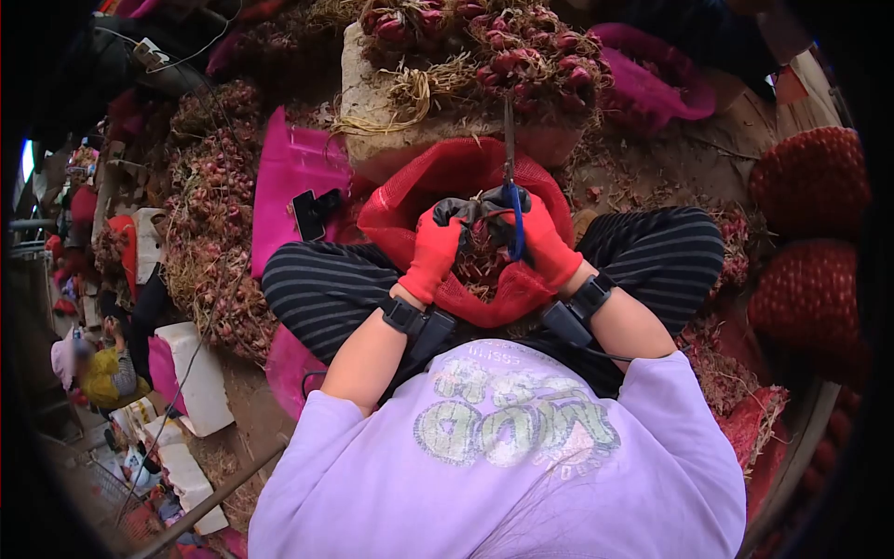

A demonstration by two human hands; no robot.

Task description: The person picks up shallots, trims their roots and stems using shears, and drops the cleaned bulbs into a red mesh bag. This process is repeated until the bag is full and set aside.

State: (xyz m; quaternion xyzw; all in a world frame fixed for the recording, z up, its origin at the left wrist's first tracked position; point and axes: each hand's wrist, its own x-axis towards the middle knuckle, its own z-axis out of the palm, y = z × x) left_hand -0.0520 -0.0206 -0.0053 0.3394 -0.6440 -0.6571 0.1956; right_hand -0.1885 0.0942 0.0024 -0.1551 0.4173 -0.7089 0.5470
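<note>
Head cam looking straight down at a person sitting cross-legged on the ground. Starting far left, a couple of white bags [196, 382] sit on the dirt, then a big heap [219, 186] of loose shallots with dry tops. Next to that is a pink sack [293, 177] with a black phone [312, 212] lying at its edge.

In the lap, an open red mesh bag [447, 177] is spread between the knees. The left hand [433, 253], in a red glove, is curled tight around the left side of a bunch [482, 256] of shallots held right over the bag's mouth. Roots and stalks are all tangled, so I can't tell which end of the bunch is up.

A blade [508, 140] comes up from between the hands. Its long axis runs straight away from the body, with the tip toward the shallots stacked on a pale block [372, 93] ahead and the blue handle end down by the gloves.

The right hand [548, 247], also in a red glove, is closed on the right side of the bunch, with its fingers meeting the left ones. The blue handle lies against it, but I can't tell if it's actually gripped.

Far right, two full sacks [810, 177] of red mesh sit well clear of the hands.
</note>
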